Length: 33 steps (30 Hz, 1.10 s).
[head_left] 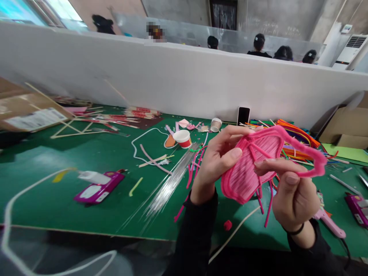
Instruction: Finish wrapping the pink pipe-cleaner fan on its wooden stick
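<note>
Held up in front of me is a pink pipe-cleaner piece (238,180), a flat panel of side-by-side strands with a thicker fuzzy rim. My left hand (218,165) grips its left edge between thumb and fingers. Out to the right curves a loose loop of fuzzy pink pipe cleaner (312,153). My right hand (296,195) is closed, its index finger reaching onto the panel's middle and its thumb near the loop's lower end. Exactly what that thumb and finger pinch is hidden. Several thin pink stems (268,207) dangle below the panel.
On the green table (109,214) lie a bundle of clear thin rods (172,180), a purple device (100,188) and a paper cup (182,138). A pink glue gun (330,222) lies right of my right hand. Behind are a phone (243,116), colourful pipe cleaners (299,134) and a white partition (172,76).
</note>
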{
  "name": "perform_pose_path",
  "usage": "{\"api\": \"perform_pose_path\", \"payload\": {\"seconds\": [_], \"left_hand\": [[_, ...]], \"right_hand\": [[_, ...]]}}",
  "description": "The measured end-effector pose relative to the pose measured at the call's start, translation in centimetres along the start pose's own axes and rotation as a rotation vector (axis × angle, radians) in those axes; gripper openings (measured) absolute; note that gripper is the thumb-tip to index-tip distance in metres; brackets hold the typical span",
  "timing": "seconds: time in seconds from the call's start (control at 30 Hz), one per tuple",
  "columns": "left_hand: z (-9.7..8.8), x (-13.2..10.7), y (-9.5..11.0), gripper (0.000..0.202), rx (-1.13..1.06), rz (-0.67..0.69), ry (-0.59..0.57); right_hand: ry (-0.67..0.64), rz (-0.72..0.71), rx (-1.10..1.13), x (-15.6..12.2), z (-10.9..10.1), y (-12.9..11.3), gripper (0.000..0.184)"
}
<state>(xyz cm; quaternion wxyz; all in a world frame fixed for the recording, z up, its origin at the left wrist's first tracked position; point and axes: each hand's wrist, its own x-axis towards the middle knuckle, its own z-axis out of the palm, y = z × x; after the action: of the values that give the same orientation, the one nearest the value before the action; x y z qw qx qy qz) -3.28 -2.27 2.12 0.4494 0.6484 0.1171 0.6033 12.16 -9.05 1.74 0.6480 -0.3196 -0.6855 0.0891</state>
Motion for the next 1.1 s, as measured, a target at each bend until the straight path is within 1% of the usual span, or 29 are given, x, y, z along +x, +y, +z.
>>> {"api": "perform_pose_path", "payload": {"seconds": [0.1,0.17,0.2,0.27,0.33,0.37,0.5,0.63,0.7,0.83,0.9,0.97,1.1], "left_hand": [[-0.2,0.0,-0.1,0.030,0.010,-0.001,0.003],[-0.2,-0.1,-0.2,0.030,-0.004,0.005,0.002],[-0.2,-0.1,-0.2,0.030,-0.010,0.012,-0.004],[-0.2,-0.1,-0.1,0.030,-0.014,0.017,-0.020],[-0.1,-0.2,-0.1,0.030,0.002,0.005,-0.019],[0.0,-0.2,-0.1,0.030,0.011,-0.004,-0.014],[0.1,-0.1,-0.2,0.030,0.000,-0.001,-0.012],[0.4,-0.1,0.0,0.031,-0.045,0.001,-0.013],[0.9,-0.2,0.4,0.031,-0.058,-0.020,0.008],[2.1,-0.5,1.5,0.029,-0.056,-0.061,0.095],[2.5,-0.7,1.9,0.025,-0.056,-0.087,0.125],[2.7,-0.9,2.1,0.023,-0.063,-0.106,0.130],[2.7,-0.9,2.1,0.023,-0.052,-0.104,0.131]], "right_hand": [[-0.044,-0.008,0.007,0.1,0.0,0.1,0.033],[-0.056,-0.046,-0.038,0.2,0.1,0.3,0.032],[-0.033,-0.077,-0.086,0.3,0.2,0.4,0.034],[0.058,-0.153,-0.195,0.6,0.5,0.6,0.038],[0.130,-0.194,-0.267,1.1,0.8,0.8,0.038],[0.141,-0.195,-0.283,1.3,0.8,0.8,0.036],[0.136,-0.174,-0.310,1.8,0.7,0.4,0.027],[0.104,-0.198,-0.364,1.6,0.4,0.0,0.027],[0.090,-0.235,-0.423,1.6,0.4,-0.2,0.025],[0.073,-0.305,-0.508,2.0,0.3,-0.7,0.017],[0.061,-0.306,-0.536,2.3,0.2,-1.0,0.013],[0.041,-0.295,-0.572,2.5,0.1,-1.3,0.011],[0.002,-0.283,-0.605,2.7,-0.2,-1.7,0.010]]}}
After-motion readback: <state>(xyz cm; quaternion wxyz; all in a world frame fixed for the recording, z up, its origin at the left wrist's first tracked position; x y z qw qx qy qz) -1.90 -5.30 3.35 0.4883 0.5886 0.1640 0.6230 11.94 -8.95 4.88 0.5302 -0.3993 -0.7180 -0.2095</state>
